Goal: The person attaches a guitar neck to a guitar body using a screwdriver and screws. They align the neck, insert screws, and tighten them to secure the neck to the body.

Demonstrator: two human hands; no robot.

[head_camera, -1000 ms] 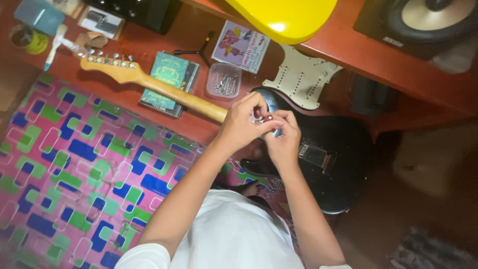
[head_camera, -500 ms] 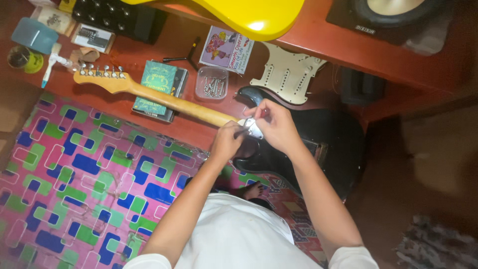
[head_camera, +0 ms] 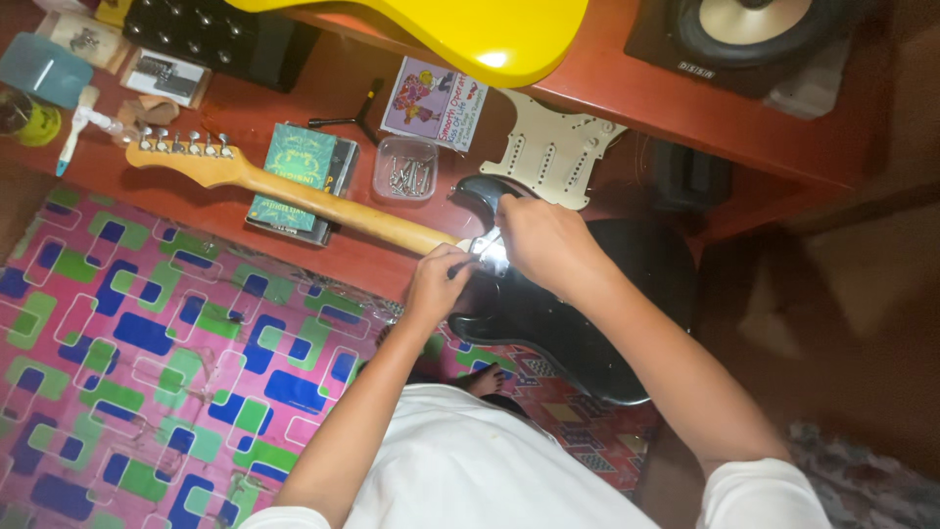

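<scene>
The black guitar body [head_camera: 587, 313] lies face-down across the edge of the red desk [head_camera: 685, 108], its maple neck [head_camera: 323, 201] running away to the left from the joint. Both hands work at that joint. The left hand [head_camera: 438, 284] is curled nearly closed around a slim tool handle – its tip is hidden, so its exact kind cannot be told. The right hand [head_camera: 543, 240] is loosely cupped, fingers pressing a small bright metal plate [head_camera: 490, 250] against the body.

Risks noted: the body overhangs the desk toward the patterned rug [head_camera: 147, 343] – a hard push on the tool could tip or slide it. A slipping tip would likely scratch the black finish. Beyond the neck from the joint, the clear box of screws [head_camera: 404, 168] stands open and could be knocked and spilled.
</scene>
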